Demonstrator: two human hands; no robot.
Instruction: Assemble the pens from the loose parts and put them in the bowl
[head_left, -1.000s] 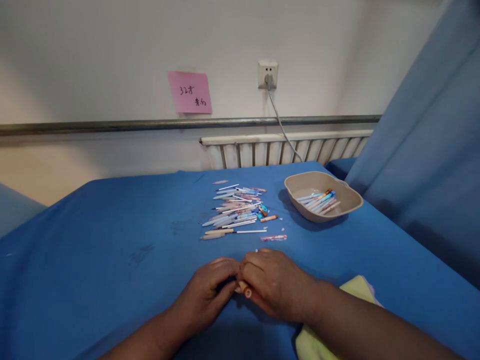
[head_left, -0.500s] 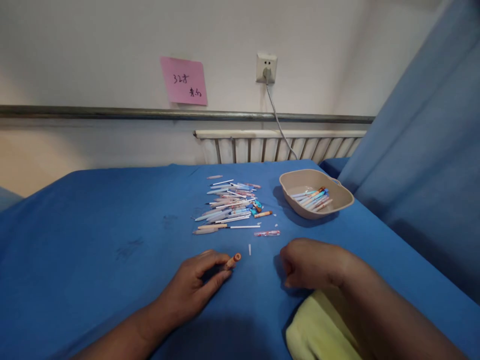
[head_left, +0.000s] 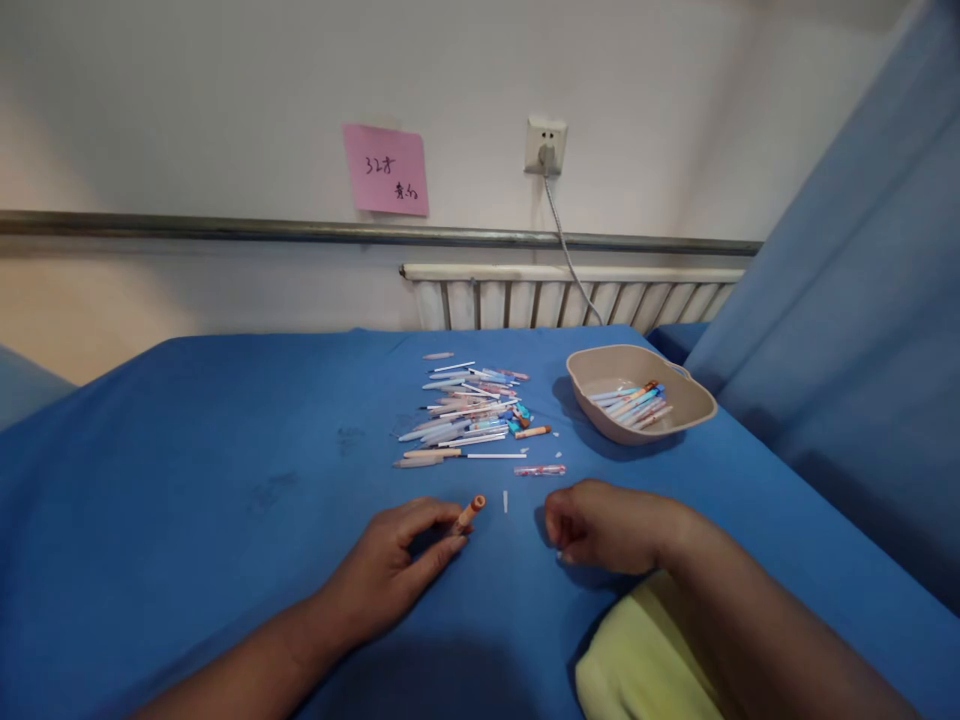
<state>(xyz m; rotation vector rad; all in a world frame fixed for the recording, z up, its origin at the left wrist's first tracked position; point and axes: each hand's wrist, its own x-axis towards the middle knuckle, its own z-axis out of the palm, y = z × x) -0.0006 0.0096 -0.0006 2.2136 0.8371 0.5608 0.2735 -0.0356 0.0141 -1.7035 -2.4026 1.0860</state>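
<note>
My left hand [head_left: 397, 562] is closed around an orange pen barrel [head_left: 470, 513], its open round end tilted up and away from the fingers. Across from it, my right hand [head_left: 619, 525] hovers low over the blue sheet with fingers curled; a tiny pale bit shows at the fingertips, too small to name. Between the hands lies a small white tapered piece [head_left: 505, 501]. Just beyond is a clear tube with a pink pattern [head_left: 540, 470]. Farther back spreads a pile of pen parts [head_left: 465, 410], with barrels and thin white refills, and an orange piece [head_left: 533, 432] beside it.
A beige basin [head_left: 622, 432] with several pens inside stands at the right. Yellow cloth [head_left: 637, 650] lies under my right forearm. Behind the blue-covered surface [head_left: 247, 420] are a white rail [head_left: 570, 272] and a plugged-in cable [head_left: 559, 220]. A blue curtain [head_left: 847, 250] hangs at right.
My right hand has moved a little left, closer to my left hand, and the pale bit now shows at its fingertips. My left hand keeps the pen barrel. The view has shifted slightly.
</note>
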